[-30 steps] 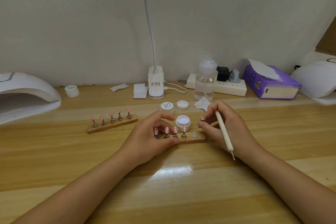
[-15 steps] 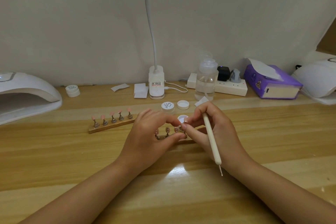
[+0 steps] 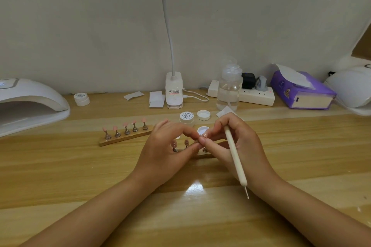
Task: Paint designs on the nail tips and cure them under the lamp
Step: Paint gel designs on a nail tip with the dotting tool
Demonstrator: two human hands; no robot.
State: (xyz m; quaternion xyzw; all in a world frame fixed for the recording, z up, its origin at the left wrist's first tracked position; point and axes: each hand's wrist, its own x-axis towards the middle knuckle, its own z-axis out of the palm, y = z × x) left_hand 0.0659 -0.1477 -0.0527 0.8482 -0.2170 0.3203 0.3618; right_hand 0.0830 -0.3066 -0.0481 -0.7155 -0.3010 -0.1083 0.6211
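Note:
My left hand (image 3: 164, 146) and my right hand (image 3: 234, 142) meet fingertip to fingertip above the near wooden nail stand (image 3: 204, 154), which they mostly hide. Two pink nail tips (image 3: 185, 143) on metal holders show between my left fingers. At the point where the fingertips meet, they appear to pinch a small nail tip (image 3: 203, 138). A white dotting pen (image 3: 234, 156) lies gripped in my right hand, its metal point toward me. An open white gel pot (image 3: 202, 130) sits just behind the fingertips. A second stand (image 3: 124, 136) with several pink tips lies to the left.
A white curing lamp (image 3: 30, 102) stands at the far left, another (image 3: 353, 88) at the far right. Behind the hands are a closed gel pot (image 3: 187, 117), a loose lid (image 3: 203, 115), a clear pump bottle (image 3: 229, 88), a desk lamp base (image 3: 174, 92), a power strip (image 3: 259, 94) and a purple tissue box (image 3: 301, 90).
My right hand moved left from the stand's right end to meet my left fingertips. The pen tilted further toward me. The hands now cover more of the near stand.

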